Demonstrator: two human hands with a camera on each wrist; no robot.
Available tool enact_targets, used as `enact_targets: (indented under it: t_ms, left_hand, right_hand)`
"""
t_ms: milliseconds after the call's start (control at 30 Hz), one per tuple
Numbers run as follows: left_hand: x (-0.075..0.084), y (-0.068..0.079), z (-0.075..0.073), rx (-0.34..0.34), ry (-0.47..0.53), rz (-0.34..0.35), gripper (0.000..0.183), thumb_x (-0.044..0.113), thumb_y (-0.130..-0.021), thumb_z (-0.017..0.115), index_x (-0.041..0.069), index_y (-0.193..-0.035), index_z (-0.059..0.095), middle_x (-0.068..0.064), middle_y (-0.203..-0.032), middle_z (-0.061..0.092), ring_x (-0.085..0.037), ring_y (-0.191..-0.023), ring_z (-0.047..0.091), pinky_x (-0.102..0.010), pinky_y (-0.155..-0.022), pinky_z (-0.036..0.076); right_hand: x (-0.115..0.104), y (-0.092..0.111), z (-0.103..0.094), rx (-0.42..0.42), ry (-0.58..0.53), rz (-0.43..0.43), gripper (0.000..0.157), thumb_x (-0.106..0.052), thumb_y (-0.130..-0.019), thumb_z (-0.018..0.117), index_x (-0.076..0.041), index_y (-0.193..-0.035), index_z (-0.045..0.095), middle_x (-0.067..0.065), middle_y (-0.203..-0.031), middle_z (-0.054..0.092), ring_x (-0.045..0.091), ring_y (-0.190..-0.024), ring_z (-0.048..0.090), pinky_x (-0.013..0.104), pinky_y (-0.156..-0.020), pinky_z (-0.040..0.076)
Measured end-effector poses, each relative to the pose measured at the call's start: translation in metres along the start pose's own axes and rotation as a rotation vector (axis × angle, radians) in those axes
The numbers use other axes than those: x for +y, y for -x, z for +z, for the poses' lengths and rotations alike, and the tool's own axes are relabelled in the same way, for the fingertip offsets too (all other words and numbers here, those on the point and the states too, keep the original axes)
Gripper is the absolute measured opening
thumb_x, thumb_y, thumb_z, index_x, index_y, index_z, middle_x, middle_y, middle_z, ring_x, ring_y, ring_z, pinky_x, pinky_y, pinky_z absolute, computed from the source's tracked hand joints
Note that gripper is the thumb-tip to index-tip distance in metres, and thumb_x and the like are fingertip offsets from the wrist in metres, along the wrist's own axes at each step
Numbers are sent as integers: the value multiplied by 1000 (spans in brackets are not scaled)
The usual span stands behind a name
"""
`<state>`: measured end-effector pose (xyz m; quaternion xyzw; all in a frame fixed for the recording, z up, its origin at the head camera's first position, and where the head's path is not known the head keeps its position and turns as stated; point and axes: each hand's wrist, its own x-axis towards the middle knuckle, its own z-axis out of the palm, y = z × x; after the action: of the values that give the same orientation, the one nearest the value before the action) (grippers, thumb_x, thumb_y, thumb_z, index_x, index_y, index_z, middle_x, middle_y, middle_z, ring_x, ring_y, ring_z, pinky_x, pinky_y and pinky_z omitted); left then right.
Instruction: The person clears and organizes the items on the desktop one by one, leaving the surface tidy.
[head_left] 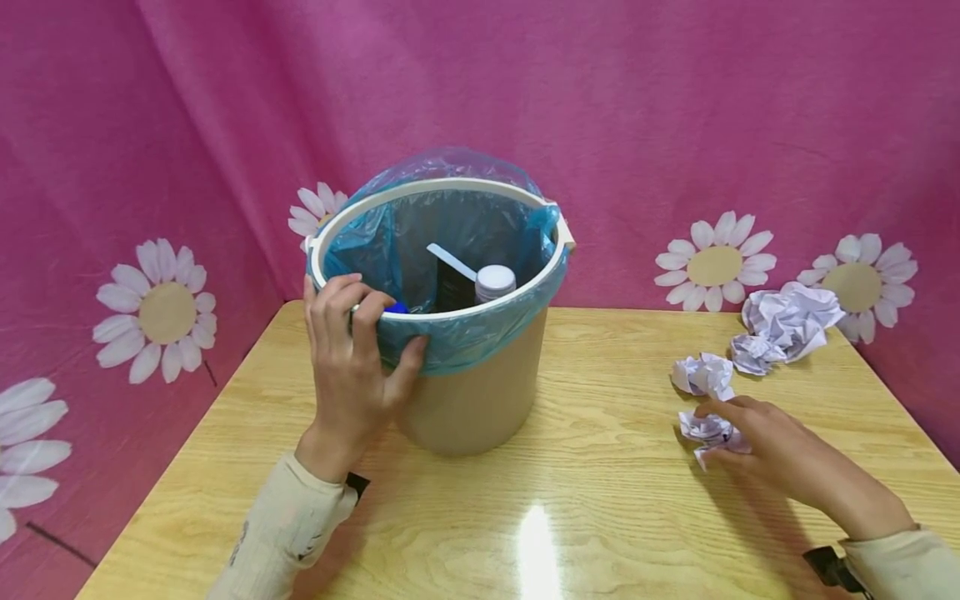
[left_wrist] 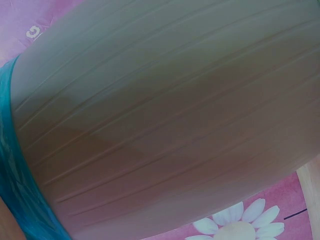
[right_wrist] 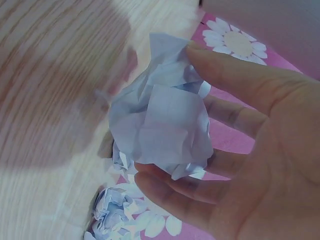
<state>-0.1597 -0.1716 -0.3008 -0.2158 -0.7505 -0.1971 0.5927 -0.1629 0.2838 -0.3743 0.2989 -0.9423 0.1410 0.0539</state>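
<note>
My left hand [head_left: 348,358] grips the near left rim of a beige bin [head_left: 480,400], fingers over the rim and thumb outside. A blue bag [head_left: 465,337] lines the bin and folds over its edge. Inside lie a white-capped container [head_left: 495,282], a white strip [head_left: 452,262], something black and a bit of blue. On the right, my right hand [head_left: 787,454] holds a crumpled paper ball [head_left: 708,429] between thumb and fingers. The right wrist view shows this paper [right_wrist: 165,120] within the curled fingers. The ribbed bin wall [left_wrist: 170,120] fills most of the left wrist view.
Beyond the right hand lie more crumpled papers: one ball [head_left: 705,375], a small one [head_left: 756,354] and a larger one [head_left: 793,318] near the back right. The wooden table [head_left: 615,517] meets a pink flowered cloth [head_left: 615,100] behind and at both sides.
</note>
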Motion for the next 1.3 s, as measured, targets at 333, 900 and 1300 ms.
enact_targets:
  t_ms: [333, 900, 1300]
  left_hand:
    - [1, 0, 0, 4, 1, -3, 47, 49, -95, 51, 6, -115, 51, -20, -114, 54, -39, -119, 49, -68, -112, 20]
    - [1, 1, 0, 0, 4, -6, 47, 49, -95, 52, 6, -114, 51, -20, -114, 54, -39, -120, 49, -67, -113, 19]
    - [1, 1, 0, 9, 5, -1, 47, 49, -95, 51, 6, -114, 51, -21, -113, 54, -39, -119, 50, -68, -113, 19]
  right_hand:
    - [-2, -1, -7, -3, 4, 1, 47, -20, -78, 84, -5, -119, 66, 17, -108, 68, 24, -90, 65, 49, -77, 54]
    - [-9, 1, -15, 66, 0, -21, 44, -24, -85, 79, -7, -123, 64, 19, -113, 67, 36, -101, 65, 57, -83, 52]
    - [-21, 0, -23, 189, 2, -43, 63, -21, -83, 80, -11, -138, 52, 24, -121, 64, 39, -102, 64, 59, -81, 49]
